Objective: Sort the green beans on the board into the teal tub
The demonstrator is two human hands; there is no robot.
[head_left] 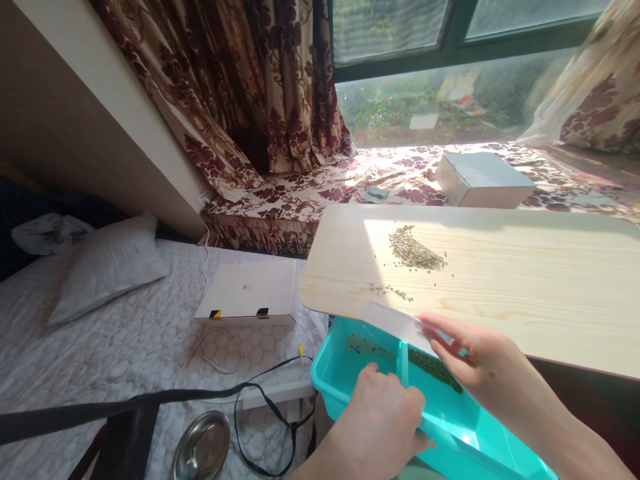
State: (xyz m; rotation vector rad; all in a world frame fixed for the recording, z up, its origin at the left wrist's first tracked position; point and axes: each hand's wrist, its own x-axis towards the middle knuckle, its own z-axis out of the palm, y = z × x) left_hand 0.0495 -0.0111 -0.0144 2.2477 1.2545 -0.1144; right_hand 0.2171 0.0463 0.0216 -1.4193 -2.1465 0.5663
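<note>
My right hand pinches a stiff white card at the near edge of the wooden tabletop, partly above a turquoise divided bin. With curled fingers, my left hand grips the bin's near side close to the divider. Green beans lie in the bin's compartment right of the divider; a few small dark bits show in the left one. On the tabletop is a pile of small greenish-brown beans or seeds, with a thin scattered line nearer the card.
A white flat box lies on the quilted bed at left. Below it are a metal bowl and a black strap. Another box sits on the windowsill behind the table. A pillow rests far left.
</note>
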